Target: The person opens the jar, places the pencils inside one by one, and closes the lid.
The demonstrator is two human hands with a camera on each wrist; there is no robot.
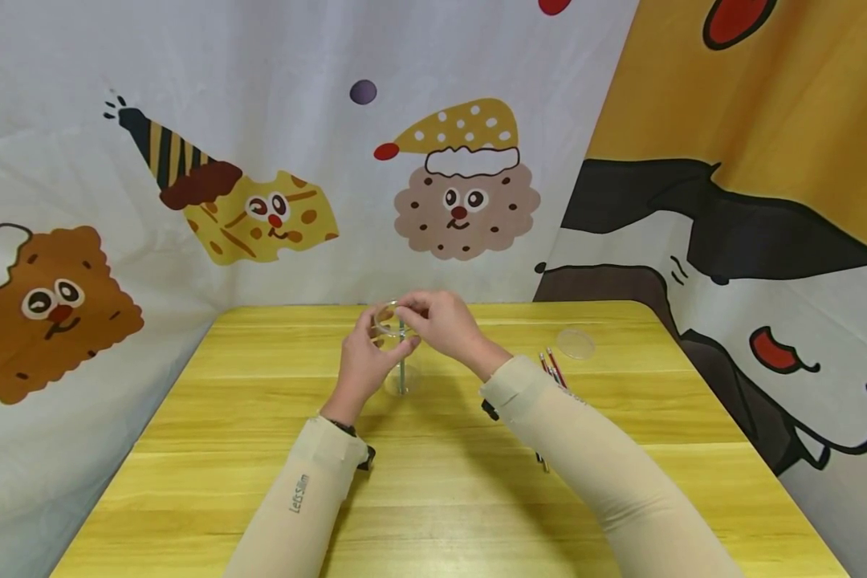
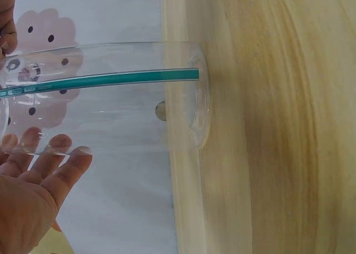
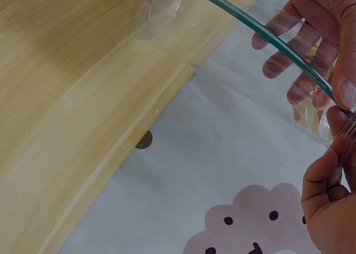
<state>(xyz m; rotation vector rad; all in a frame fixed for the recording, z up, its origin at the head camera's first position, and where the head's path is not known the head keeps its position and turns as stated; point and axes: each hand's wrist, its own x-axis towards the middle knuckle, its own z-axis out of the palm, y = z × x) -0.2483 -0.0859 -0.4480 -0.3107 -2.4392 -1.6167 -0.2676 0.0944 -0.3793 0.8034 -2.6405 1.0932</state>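
Observation:
A tall clear plastic jar point(image 2: 122, 123) stands on the table near its far edge. My left hand point(image 1: 364, 363) grips it around the upper part, fingers on the far side and thumb on the near side. Inside the jar a green pencil point(image 2: 139, 76) stands nearly upright, its lower end down at the jar's base. At the open rim my right hand point(image 1: 444, 325) pinches the pencil's top end between thumb and fingers. The fingers of the left hand point(image 3: 303, 54) show through the clear wall in the right wrist view.
Several pencils point(image 1: 553, 369) lie on the wooden table point(image 1: 433, 498), partly hidden under the right forearm. A round clear lid point(image 1: 575, 343) lies flat beyond them, toward the far right. Behind the table hangs a cartoon-printed curtain point(image 1: 282, 72).

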